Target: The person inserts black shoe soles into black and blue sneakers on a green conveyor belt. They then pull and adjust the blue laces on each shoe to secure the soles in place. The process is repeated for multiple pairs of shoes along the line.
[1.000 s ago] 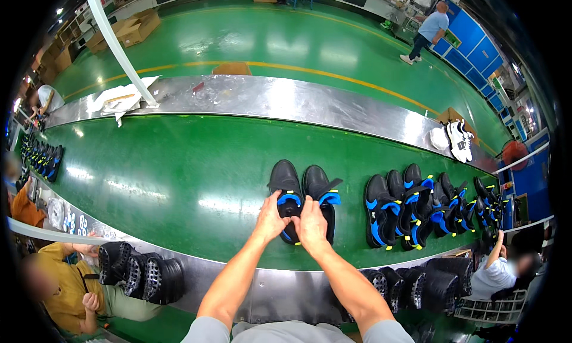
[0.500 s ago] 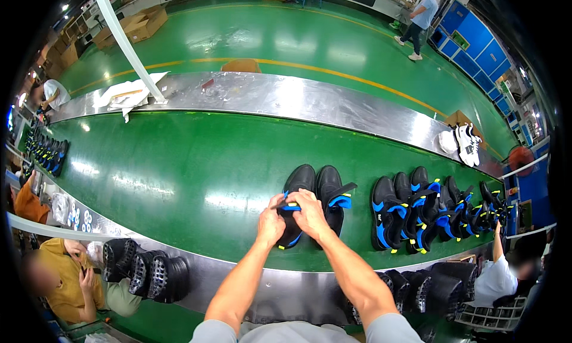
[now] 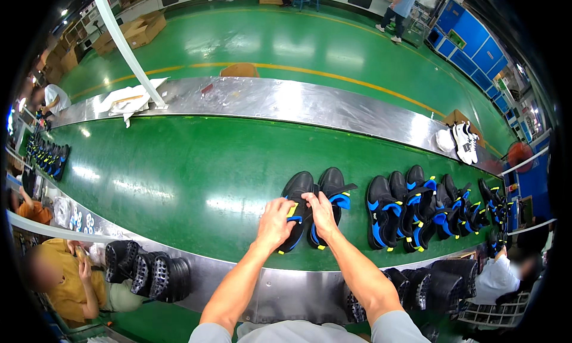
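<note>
In front of me on the green belt stands a pair of black shoes with blue and yellow trim, toes pointing away. My left hand (image 3: pixel 276 222) is closed on the tongue of the left shoe (image 3: pixel 300 184), where a yellow patch and a blue edge show by the fingertips. My right hand (image 3: pixel 322 216) has its fingers curled onto the right side of that same shoe's opening. The exact grip of its fingertips is partly hidden. Touching that hand's right side is the right shoe (image 3: pixel 331 179), its black strap (image 3: pixel 347 188) sticking out to the right.
Several matching shoes (image 3: pixel 379 218) stand on the belt (image 3: pixel 167 182) to the right, more at the far left. A metal ledge (image 3: pixel 268 98) with white shoes (image 3: pixel 465 143) runs behind. Black boots (image 3: pixel 168 277) line the near ledge. Co-workers sit at both sides.
My hands have moved apart from the dark strap they held together over the left shoe; its yellow patch now shows. The shoes shifted slightly. A person in the background walked left.
</note>
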Tool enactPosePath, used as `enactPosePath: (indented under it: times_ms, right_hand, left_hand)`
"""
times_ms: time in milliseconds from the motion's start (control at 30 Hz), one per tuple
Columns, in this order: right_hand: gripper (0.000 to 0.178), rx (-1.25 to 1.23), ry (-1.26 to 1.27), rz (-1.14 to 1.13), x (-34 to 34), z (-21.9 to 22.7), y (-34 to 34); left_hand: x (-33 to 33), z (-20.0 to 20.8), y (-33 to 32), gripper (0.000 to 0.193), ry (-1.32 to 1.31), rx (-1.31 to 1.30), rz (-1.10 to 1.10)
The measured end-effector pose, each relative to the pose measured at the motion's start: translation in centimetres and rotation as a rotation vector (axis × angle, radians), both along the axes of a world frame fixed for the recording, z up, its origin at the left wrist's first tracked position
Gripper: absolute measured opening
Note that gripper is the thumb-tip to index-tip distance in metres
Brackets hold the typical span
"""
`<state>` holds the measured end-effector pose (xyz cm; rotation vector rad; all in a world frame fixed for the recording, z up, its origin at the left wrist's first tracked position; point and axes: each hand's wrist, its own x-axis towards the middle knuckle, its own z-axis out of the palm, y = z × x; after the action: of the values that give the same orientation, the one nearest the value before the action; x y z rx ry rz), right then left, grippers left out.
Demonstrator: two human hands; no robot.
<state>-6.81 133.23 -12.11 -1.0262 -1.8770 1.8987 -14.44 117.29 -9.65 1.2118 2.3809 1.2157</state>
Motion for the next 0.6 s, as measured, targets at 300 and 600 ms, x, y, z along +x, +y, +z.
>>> enactPosePath:
  times_ms: [300, 600]
  right_hand:
    - [0.052, 0.563, -0.227, 0.052, 1.2, -1.2, 1.3]
    - [0.027, -0.037, -0.119, 0.079, 0.1, 1.6, 1.0]
  left_hand:
    - [-0.2, -1.0, -1.4, 0.018, 0.540, -0.217, -0.357]
    - [3.0, -0.1, -4.6, 0.027, 0.468, -0.230, -0.230]
